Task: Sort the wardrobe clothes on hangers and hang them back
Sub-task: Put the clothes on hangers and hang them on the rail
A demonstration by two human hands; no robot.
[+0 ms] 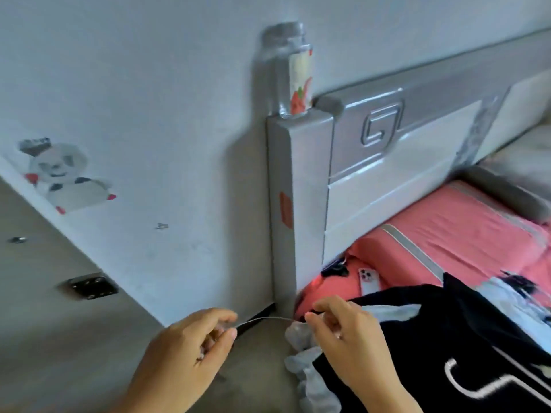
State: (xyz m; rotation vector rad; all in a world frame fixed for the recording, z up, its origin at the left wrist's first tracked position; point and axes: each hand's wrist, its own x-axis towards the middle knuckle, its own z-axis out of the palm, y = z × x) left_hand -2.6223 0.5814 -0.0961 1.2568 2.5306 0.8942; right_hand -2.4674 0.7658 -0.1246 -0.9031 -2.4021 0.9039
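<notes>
Hands: two; the left hand and right hand each pinched one end of a single thin wire hanger stretched between them.
Garment: one black garment with white markings lay on the bed, touching and just right of the right hand.
Grey cloth: one crumpled grey cloth under the right hand.
Phone: one white phone on the pink sheet beyond the right hand.
Bottle: one clear bottle on the headboard post, far above both hands.
Wall: one panda sticker, well left of the left hand.
</notes>
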